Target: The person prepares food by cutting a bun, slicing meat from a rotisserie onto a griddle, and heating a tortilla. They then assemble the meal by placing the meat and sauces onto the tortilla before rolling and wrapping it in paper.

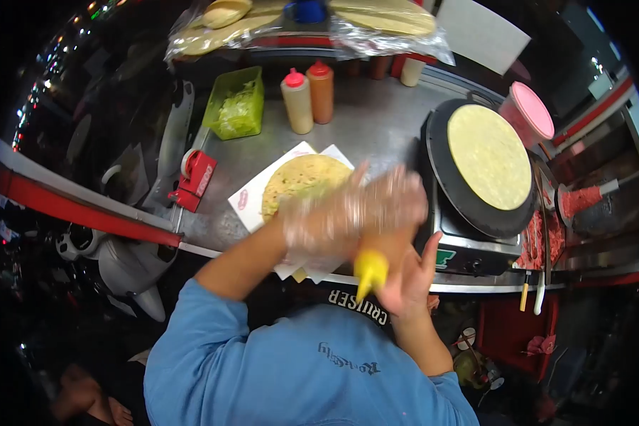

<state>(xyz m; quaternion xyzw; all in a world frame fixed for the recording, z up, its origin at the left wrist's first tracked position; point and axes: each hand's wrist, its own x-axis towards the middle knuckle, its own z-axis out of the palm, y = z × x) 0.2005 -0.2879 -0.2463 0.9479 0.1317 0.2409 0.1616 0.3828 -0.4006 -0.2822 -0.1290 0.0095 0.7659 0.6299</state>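
Observation:
My left hand [394,199], in a clear plastic glove and smeared by motion, grips a squeeze bottle with a yellow nozzle [370,271]. The nozzle points down towards my body; most of the bottle is hidden behind the glove. Close against the bottle is my bare right hand [408,284], its visible fingers stretched out. Under my left forearm a round flatbread [305,176] lies on white printed paper [247,201], with shredded green filling [309,192] on it, partly covered by my arm.
A green tub [252,124] of shredded lettuce, two red-capped sauce bottles [297,106] and a red tape dispenser [195,181] stand on the metal counter. At right, another flatbread [490,156] lies on a black griddle [440,153], near a pink-lidded tub [531,110] and red chopped filling [543,241].

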